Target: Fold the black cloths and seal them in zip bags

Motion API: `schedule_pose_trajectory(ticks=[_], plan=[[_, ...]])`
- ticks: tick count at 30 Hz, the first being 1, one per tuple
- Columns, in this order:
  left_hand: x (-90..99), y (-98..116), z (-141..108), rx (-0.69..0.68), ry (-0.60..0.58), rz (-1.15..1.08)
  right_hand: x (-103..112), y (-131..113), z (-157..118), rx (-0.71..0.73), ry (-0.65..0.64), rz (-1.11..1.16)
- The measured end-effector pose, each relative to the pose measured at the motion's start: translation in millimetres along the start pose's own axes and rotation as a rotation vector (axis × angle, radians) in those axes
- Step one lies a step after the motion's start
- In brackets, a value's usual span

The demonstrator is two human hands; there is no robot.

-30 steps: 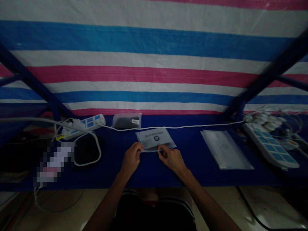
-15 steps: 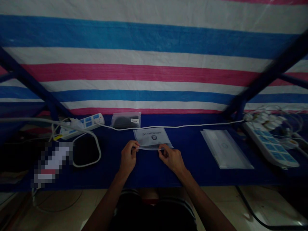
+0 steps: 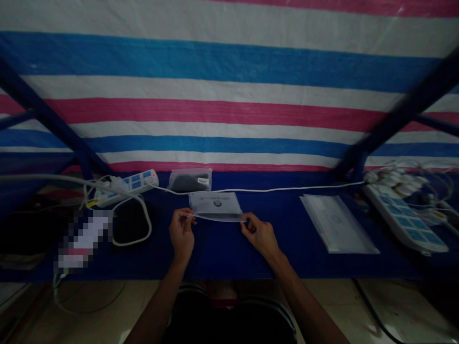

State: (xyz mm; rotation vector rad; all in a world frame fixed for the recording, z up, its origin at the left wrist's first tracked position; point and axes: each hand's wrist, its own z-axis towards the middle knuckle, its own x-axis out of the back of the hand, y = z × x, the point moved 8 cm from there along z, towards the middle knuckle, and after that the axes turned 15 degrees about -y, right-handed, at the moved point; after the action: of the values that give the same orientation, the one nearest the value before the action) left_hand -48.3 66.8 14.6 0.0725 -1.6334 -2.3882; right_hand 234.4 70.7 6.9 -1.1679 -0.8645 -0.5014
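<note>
**Head view.** The clear plastic pouch [image 3: 215,208] lies flat on the blue table cover [image 3: 222,258], just in front of the person's torso. Its long axis runs from 9 o'clock to 3 o'clock, tilting slightly down toward the right. Its printed face is upward, with a round dark logo [image 3: 217,203] below a line of dark lettering [image 3: 215,197]. The lettering is too small and blurred to read.

**Grip.** The left hand [image 3: 182,233] is closed in a pinch on the pouch's near edge at the 8 o'clock corner. The right hand [image 3: 260,235] is closed in the same way at the 4 o'clock corner. The near edge is pulled taut between the two hands.

**Surroundings, clock positions from the pouch.** At 12 o'clock, a second clear bag [image 3: 190,180] holds a dark item with a small white label. A white cable [image 3: 258,189] passes just beyond the pouch, running toward 3 o'clock. At 10 o'clock sits a white power strip [image 3: 125,187] with blue switches and a lit red indicator. At 9 o'clock, a white cord loop [image 3: 145,224] borders a dark pad [image 3: 129,222]. At 3 o'clock lies a stack of clear flat sleeves [image 3: 337,223], with a second power strip [image 3: 405,219] beyond it, crowded with white plugs. A striped blue, white and pink tarpaulin [image 3: 222,95] hangs behind the table.
</note>
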Motion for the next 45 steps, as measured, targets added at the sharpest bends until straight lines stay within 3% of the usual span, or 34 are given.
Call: schedule_pose_trajectory(ticks=[9, 15, 18, 26, 28, 32, 35, 41, 45], plan=[[2.9, 5.8, 1.7, -0.028, 0.002, 0.084, 10.4, -1.5, -1.8, -0.005, 0.062, 0.175], [-6.9, 29.7, -5.9, -0.205, -0.057, 0.121, 38.2, -5.8, -25.6, 0.030, 0.438, 0.132], [-12.7, 31.3, -8.0, -0.208, -0.113, 0.093, 40.1, -3.2, -30.5, 0.019, 0.501, 0.131], [-15.7, 32.3, -15.4, -0.254, -0.118, 0.044, 38.6, 4.3, -33.9, -0.032, 0.506, 0.203], [-9.7, 30.6, -16.1, -0.222, -0.038, 0.045, 33.9, 3.0, -27.1, -0.008, 0.417, 0.238], [9.0, 24.1, -15.6, -0.109, 0.160, 0.089, 15.7, -6.9, -6.7, 0.060, 0.103, 0.288], [17.9, 19.3, -14.4, -0.041, 0.226, 0.145, 13.2, -5.3, 0.2, 0.025, 0.049, 0.340], [5.2, 7.8, -5.6, 0.045, 0.059, 0.106, 5.6, 4.7, 5.4, -0.036, -0.009, 0.365], [-8.8, 3.0, -2.2, 0.074, -0.084, 0.055, 13.8, 10.8, -2.6, -0.056, 0.135, 0.407]])
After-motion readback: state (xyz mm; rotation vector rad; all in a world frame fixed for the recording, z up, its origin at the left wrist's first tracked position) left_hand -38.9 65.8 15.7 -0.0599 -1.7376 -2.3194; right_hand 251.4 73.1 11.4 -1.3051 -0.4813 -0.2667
